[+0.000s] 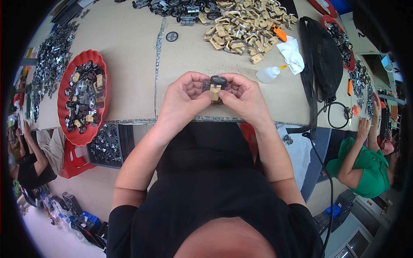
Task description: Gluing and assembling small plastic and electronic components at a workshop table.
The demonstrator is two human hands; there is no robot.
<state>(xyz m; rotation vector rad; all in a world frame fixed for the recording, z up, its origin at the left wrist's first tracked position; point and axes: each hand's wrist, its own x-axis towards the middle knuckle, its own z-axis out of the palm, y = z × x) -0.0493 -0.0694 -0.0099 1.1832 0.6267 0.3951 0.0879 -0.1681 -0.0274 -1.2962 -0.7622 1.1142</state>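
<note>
Between both hands, just above the table's near edge, is a small toy vehicle chassis (216,91) with a tan piece and a black wheel (219,80) on its far side. My left hand (188,93) grips it from the left, thumb on the tan piece and fingers curled. My right hand (244,95) holds the other side, its thumb pressed near the tan piece and its fingers by the wheel. The fingertips behind the part are partly hidden. A loose black wheel (171,36) lies farther off on the table.
A red scalloped tray (106,103) of assembled parts stands at left. Tan pieces (241,32) and black chassis parts (188,8) are heaped at the back. At right are a white squeeze bottle (268,75), tissue (291,53) and black bag (325,60). Other people work at both sides.
</note>
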